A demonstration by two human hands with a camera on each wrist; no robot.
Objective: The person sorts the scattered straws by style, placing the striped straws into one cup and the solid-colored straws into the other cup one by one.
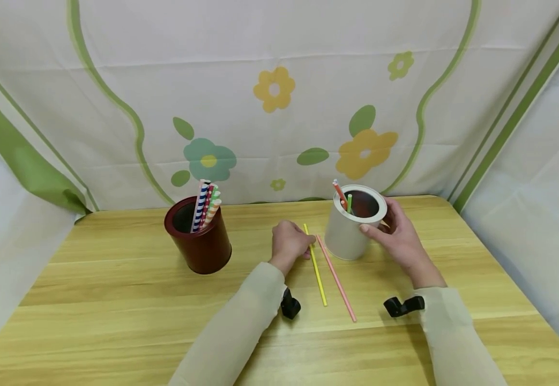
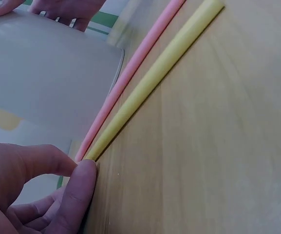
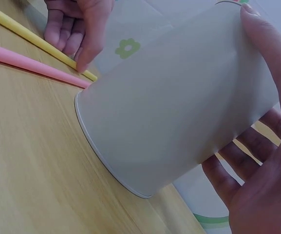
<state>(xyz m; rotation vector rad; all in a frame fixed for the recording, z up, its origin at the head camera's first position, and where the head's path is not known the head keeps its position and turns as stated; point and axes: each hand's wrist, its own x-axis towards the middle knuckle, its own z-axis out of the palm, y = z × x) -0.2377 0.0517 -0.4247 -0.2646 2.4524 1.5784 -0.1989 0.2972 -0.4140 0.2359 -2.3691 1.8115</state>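
Observation:
With thumb and fingertips, my left hand (image 1: pixel 290 241) pinches a yellow paper straw (image 1: pixel 319 276) near its far end; the straw lies on the table. A pink straw (image 1: pixel 338 281) lies just to its right, apart from my fingers. My right hand (image 1: pixel 401 236) grips the right side of a white can (image 1: pixel 344 236), thumb at the front near the rim and fingers round the back. The can stands upright, with a few orange and green straws (image 1: pixel 340 194) leaning inside. The right wrist view shows the can's smooth wall (image 3: pixel 164 107) and my curled fingers.
A dark red can (image 1: pixel 209 252) stands to the left on the wooden table (image 1: pixel 115 316), holding several striped straws (image 1: pixel 201 206). Behind the table hangs a white curtain (image 1: pixel 163 48) with flower prints. Black camera mounts (image 1: pixel 290 304) sit at both wrists.

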